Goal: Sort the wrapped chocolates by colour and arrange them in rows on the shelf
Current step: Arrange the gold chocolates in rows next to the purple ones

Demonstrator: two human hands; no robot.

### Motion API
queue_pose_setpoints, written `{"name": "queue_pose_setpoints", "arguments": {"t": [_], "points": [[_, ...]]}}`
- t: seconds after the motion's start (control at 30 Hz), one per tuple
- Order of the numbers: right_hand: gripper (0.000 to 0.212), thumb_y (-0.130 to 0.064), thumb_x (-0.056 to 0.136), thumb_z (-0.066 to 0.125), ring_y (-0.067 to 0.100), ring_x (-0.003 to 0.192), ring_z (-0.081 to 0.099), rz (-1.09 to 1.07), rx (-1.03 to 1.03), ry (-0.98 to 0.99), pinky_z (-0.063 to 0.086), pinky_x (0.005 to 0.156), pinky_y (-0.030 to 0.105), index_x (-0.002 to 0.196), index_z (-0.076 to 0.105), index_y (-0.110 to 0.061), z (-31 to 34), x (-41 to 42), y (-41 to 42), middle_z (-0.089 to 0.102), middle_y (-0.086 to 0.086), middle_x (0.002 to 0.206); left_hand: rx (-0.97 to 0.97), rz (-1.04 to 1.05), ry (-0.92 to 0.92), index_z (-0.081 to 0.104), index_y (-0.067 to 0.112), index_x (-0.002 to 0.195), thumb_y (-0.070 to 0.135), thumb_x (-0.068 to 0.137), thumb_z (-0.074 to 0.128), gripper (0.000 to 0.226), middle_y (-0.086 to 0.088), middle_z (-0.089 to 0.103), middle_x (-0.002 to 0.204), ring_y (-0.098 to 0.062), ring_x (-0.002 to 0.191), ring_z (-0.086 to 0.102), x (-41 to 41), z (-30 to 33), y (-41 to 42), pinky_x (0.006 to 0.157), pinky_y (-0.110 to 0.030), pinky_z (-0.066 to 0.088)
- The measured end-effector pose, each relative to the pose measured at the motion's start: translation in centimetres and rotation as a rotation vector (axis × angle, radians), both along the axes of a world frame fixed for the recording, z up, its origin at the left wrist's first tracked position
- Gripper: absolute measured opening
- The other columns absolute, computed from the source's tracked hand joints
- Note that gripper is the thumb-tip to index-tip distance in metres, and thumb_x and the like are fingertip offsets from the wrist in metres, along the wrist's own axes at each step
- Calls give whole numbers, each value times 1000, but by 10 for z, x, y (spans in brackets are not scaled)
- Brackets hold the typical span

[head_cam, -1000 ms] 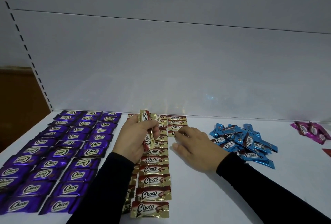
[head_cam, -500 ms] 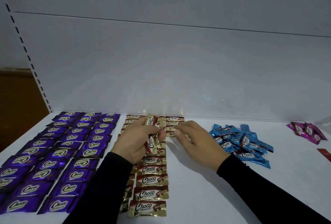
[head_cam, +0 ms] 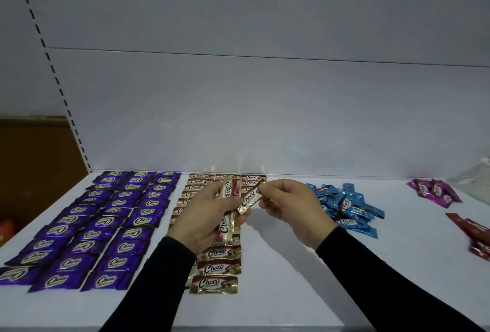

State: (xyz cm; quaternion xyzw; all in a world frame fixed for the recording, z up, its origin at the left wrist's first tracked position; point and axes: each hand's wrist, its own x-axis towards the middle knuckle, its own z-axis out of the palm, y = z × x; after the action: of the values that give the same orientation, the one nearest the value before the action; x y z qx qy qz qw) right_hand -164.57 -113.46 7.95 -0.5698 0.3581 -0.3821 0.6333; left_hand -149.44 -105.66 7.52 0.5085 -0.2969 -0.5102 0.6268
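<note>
- Left hand (head_cam: 209, 215) curled round a small stack of gold Choco chocolates (head_cam: 228, 208), stack upright, long axis running near-to-far over the gold rows (head_cam: 217, 268).
- Right hand (head_cam: 290, 208) pinches one gold chocolate (head_cam: 250, 197) by its far-right end with thumb and fingertips; the near-left end touches the left hand's stack.
- Pinched piece lies diagonal, between both hands, above the shelf (head_cam: 291, 292).
- Third gold column (head_cam: 252, 181) is short, only a few pieces at the back, just beyond the right hand; probably the next slot, right hand nearer.
- Piece's long axis likely needs turning left-right to match the rows.
- Purple rows (head_cam: 106, 225) laid at left; blue pile (head_cam: 344, 207), pink pile (head_cam: 434, 191), red pieces (head_cam: 477, 236) unsorted at right.
</note>
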Motion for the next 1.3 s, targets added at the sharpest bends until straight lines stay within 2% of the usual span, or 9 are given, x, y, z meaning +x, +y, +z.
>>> {"name": "queue_pose_setpoints", "arguments": {"t": [0.17, 0.23, 0.37, 0.43, 0.6, 0.77, 0.87, 1.13, 1.3], "points": [[9, -14, 87, 72, 16, 68, 67, 23, -5, 67, 54, 62, 23, 91, 66, -9, -6, -12, 10, 69, 7, 82, 3, 108, -55, 55, 2, 131, -4, 88, 68, 46, -20, 73, 101, -27, 73, 73, -4, -8, 8, 48, -25, 55], [20, -24, 84, 76, 14, 79, 70, 23, -233, 217, 57, 70, 25, 99, 65, -17, -10, -18, 9, 69, 0, 95, 7, 125, -75, 52, 3, 135, -2, 87, 70, 51, -19, 74, 102, -25, 72, 73, -5, -8, 9, 48, -24, 54], [33, -34, 83, 75, 0, 103, 55, 117, -900, 484, 46, 88, 15, 112, 60, -25, -12, -28, 9, 58, -16, 114, 15, 70, -149, 64, 6, 113, -3, 89, 69, 26, -17, 74, 92, -21, 63, 70, -10, -5, 14, 45, -23, 52], [29, -33, 85, 74, -4, 98, 53, 175, -1001, 504, 44, 86, 16, 110, 62, -26, -10, -29, 9, 58, -18, 110, 17, 56, -166, 65, 7, 111, -2, 89, 69, 25, -14, 73, 87, -19, 59, 68, -12, -4, 15, 44, -22, 50], [8, -24, 88, 72, 6, 80, 56, 200, -1027, 530, 49, 75, 27, 93, 68, -20, -15, -24, 7, 61, -15, 87, 43, 78, -133, 66, 6, 106, 0, 92, 65, 15, -14, 73, 83, -22, 64, 69, -8, -6, 15, 47, -25, 54], [14, -27, 91, 66, 7, 88, 56, 143, -921, 742, 46, 80, 25, 105, 68, -23, -22, -20, -8, 65, -12, 96, 89, 225, 76, 62, -1, 107, 1, 97, 57, 11, -16, 71, 75, -22, 61, 66, 13, -9, 21, 47, -25, 54], [14, -29, 92, 56, 7, 88, 57, 142, -906, 868, 48, 79, 27, 98, 69, -27, -32, -10, -12, 66, -13, 94, 99, 239, 91, 60, -2, 111, 2, 98, 56, 15, -16, 70, 76, -21, 61, 64, 21, -10, 26, 48, -26, 54], [23, -24, 93, 50, 7, 99, 58, 120, -878, 868, 48, 90, 28, 103, 71, -25, -36, -3, -16, 66, -12, 104, 83, 250, 84, 63, -3, 108, 2, 98, 56, 13, -17, 71, 77, -20, 62, 66, 25, -6, 31, 50, -25, 56], [30, -41, 99, 44, 9, 110, 48, 222, -1053, 889, 41, 94, 29, 112, 66, -23, -49, -13, -5, 56, -9, 115, 73, 248, 103, 62, -3, 107, 1, 98, 55, 12, -17, 70, 79, -20, 61, 66, 23, -3, 32, 48, -24, 55]]}}
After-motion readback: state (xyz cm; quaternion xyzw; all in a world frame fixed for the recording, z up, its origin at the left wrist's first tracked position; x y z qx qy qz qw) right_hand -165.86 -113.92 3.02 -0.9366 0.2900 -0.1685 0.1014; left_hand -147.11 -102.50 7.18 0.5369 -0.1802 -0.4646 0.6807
